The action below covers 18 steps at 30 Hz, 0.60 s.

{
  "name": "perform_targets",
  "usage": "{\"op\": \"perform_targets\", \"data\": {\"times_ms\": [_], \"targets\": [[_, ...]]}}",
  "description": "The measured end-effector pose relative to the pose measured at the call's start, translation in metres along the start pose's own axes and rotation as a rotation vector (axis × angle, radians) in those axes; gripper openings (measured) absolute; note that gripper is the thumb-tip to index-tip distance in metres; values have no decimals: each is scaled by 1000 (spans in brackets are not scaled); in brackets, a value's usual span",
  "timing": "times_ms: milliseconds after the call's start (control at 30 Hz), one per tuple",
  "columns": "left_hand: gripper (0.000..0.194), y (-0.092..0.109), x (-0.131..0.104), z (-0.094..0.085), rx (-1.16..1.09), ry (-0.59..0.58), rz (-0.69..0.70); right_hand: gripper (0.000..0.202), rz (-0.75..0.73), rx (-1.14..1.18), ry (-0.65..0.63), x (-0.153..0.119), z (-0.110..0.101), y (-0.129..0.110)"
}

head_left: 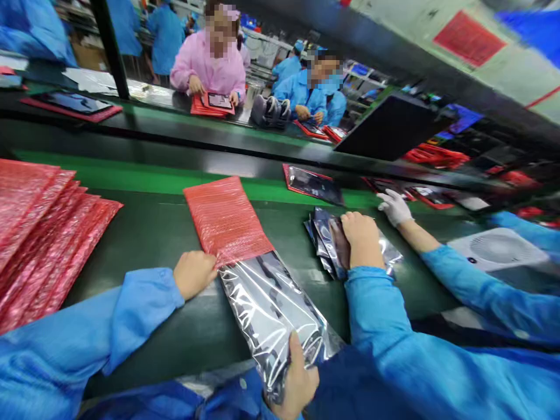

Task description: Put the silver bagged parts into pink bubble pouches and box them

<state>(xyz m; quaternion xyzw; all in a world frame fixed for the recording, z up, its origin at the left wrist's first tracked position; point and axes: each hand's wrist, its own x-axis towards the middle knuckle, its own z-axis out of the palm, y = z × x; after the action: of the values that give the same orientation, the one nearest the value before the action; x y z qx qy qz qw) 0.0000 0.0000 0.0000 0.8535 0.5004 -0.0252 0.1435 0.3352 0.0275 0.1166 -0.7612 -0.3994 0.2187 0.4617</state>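
A red bubble-wrap pouch lies on the dark green bench, its mouth toward me. My left hand pinches the left corner of that mouth. From the mouth a shiny clear-and-silver bag with a flat item inside extends toward me, its far end at or inside the opening. My right hand grips the bag's near end, thumb on top. How far the bag reaches into the pouch is hard to tell.
Red bubble pouches are stacked at the left. A co-worker's hand rests on silver bags at the right; a gloved hand is beyond. A wrapped item lies on the green strip. A white fan stands far right.
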Motion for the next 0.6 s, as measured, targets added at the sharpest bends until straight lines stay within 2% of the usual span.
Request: {"op": "perform_targets", "data": {"times_ms": [67, 133, 233, 300, 367, 400, 467, 500, 600], "targets": [[19, 1, -4, 5, -60, 67, 65, 33, 3, 12, 45, -22, 5, 8], [16, 0, -4, 9, -237, 148, 85, 39, 16, 34, 88, -60, 16, 21], [21, -3, -1, 8, -756, 287, 34, 42, 56, 90, 152, -153, 49, 52], [23, -1, 0, 6, -1174, 311, -45, 44, 101, 131, 208, -220, 79, 74], [31, 3, -1, 2, -1518, 348, -163, 47, 168, 192, 313, -270, 110, 91], [40, 4, -2, 0, -1641, 375, -226, 48, 215, 219, 347, -286, 124, 96], [51, 3, -2, -4, -1776, 400, -313, 48, 268, 271, 378, -297, 144, 102], [50, 0, -2, -5, -1787, 388, -333, 48, 218, 264, 345, -296, 150, 103], [39, -12, 4, -8, -1675, 309, -348, 40, -111, 109, 173, -286, 155, 101]]}}
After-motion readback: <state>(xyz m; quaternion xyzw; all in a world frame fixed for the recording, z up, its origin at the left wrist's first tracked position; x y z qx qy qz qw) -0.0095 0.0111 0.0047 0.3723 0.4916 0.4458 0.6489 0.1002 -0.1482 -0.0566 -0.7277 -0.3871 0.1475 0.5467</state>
